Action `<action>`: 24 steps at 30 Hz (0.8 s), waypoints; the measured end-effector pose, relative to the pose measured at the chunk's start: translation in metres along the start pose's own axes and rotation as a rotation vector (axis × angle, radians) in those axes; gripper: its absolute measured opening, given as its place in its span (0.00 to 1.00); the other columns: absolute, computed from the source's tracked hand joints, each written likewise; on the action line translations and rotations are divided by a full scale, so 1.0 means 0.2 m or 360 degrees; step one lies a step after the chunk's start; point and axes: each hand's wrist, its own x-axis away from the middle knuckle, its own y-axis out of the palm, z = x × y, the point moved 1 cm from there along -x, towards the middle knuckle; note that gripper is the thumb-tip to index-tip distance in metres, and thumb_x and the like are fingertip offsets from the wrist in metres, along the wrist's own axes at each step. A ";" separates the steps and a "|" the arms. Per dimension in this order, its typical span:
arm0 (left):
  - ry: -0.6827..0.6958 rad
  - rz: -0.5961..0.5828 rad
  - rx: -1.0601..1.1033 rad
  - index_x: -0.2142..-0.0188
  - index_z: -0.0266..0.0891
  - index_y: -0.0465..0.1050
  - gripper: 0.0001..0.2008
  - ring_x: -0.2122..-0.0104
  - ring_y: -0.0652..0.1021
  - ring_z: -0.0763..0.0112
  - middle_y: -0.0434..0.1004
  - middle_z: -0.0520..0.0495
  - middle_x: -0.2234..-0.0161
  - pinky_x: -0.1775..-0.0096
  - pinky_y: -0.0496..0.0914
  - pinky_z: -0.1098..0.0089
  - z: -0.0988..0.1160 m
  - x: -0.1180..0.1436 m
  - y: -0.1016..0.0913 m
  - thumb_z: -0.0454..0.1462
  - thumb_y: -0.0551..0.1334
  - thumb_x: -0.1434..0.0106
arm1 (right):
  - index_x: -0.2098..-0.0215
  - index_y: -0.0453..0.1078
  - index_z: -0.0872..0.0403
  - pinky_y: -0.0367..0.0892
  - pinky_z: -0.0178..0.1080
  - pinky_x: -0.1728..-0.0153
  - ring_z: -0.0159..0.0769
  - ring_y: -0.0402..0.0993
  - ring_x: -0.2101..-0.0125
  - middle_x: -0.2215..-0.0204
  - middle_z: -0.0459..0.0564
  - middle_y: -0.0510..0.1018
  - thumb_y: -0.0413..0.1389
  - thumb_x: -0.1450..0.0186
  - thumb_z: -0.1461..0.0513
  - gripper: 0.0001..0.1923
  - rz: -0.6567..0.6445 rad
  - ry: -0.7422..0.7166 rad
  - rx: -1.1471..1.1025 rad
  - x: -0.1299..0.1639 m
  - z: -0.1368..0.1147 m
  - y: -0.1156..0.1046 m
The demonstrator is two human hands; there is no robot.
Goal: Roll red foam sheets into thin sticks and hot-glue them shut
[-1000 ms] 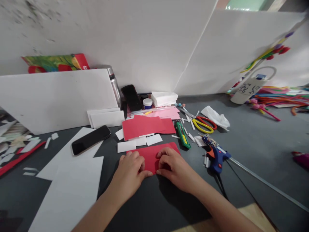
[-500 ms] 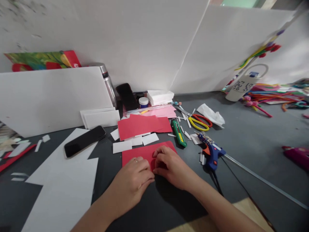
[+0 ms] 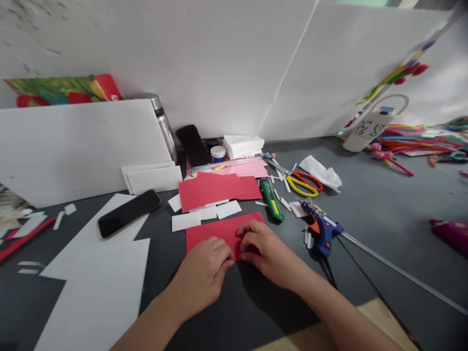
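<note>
Your left hand (image 3: 204, 265) and right hand (image 3: 261, 248) together, fingertips pinching near edge of red paper (image 3: 215, 230); sheet's long axis runs 9-to-3, extending toward 12.

- Left hand (image 3: 203, 273): palm down, knuckles up, forearm entering from the lower left. Fingers (image 3: 219, 251) curled and pointing toward the right hand; thumb extended along the near side.
- Right hand (image 3: 265, 253): palm down, forearm entering from the lower right. Fingers (image 3: 248, 231) bent, tips pressed downward just beside the left fingertips.
- Both hands: fingertips nearly meeting, wrists low, forearms converging in a V.
</note>
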 end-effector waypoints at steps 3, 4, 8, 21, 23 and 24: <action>-0.0025 0.0002 -0.0034 0.65 0.39 0.69 0.09 0.63 0.71 0.62 0.72 0.46 0.65 0.60 0.65 0.61 0.01 0.00 0.01 0.33 0.52 0.29 | 0.71 0.72 0.54 0.65 0.43 0.50 0.39 0.70 0.52 0.55 0.51 0.73 0.61 0.39 0.73 0.09 -0.0013 -0.0006 0.0010 0.00 0.00 0.00; -0.0034 0.0010 -0.0042 0.66 0.39 0.68 0.09 0.63 0.71 0.62 0.72 0.46 0.66 0.60 0.65 0.61 0.01 -0.01 0.01 0.32 0.52 0.29 | 0.71 0.72 0.54 0.65 0.44 0.50 0.39 0.70 0.52 0.55 0.51 0.73 0.61 0.39 0.73 0.09 -0.0017 -0.0006 0.0012 0.00 0.00 -0.01; -0.0058 0.0083 -0.0008 0.67 0.40 0.67 0.08 0.64 0.71 0.62 0.72 0.47 0.67 0.62 0.64 0.62 0.02 -0.01 0.02 0.32 0.53 0.31 | 0.72 0.72 0.54 0.65 0.43 0.50 0.40 0.70 0.52 0.56 0.51 0.73 0.61 0.39 0.73 0.09 0.0006 0.0003 0.0010 0.00 0.00 -0.01; -0.0049 0.0183 0.0190 0.69 0.40 0.68 0.06 0.68 0.70 0.65 0.71 0.50 0.71 0.65 0.61 0.64 -0.02 -0.01 0.04 0.34 0.60 0.34 | 0.70 0.70 0.54 0.66 0.42 0.52 0.39 0.70 0.56 0.58 0.52 0.72 0.56 0.38 0.74 0.10 -0.0047 0.0014 0.0105 0.02 -0.04 -0.10; -0.0085 0.0175 0.0193 0.69 0.40 0.69 0.07 0.69 0.70 0.66 0.70 0.51 0.72 0.66 0.61 0.65 -0.02 -0.02 0.04 0.36 0.61 0.34 | 0.68 0.70 0.54 0.66 0.40 0.55 0.37 0.71 0.59 0.61 0.51 0.72 0.55 0.36 0.73 0.09 -0.0076 0.0057 0.0124 0.03 -0.05 -0.17; -0.0101 0.0175 0.0181 0.69 0.40 0.69 0.07 0.70 0.70 0.66 0.70 0.51 0.72 0.67 0.60 0.65 -0.01 -0.03 0.04 0.37 0.62 0.34 | 0.67 0.70 0.54 0.66 0.39 0.57 0.36 0.71 0.62 0.62 0.50 0.73 0.54 0.36 0.73 0.09 -0.0072 0.0085 0.0145 0.04 -0.06 -0.21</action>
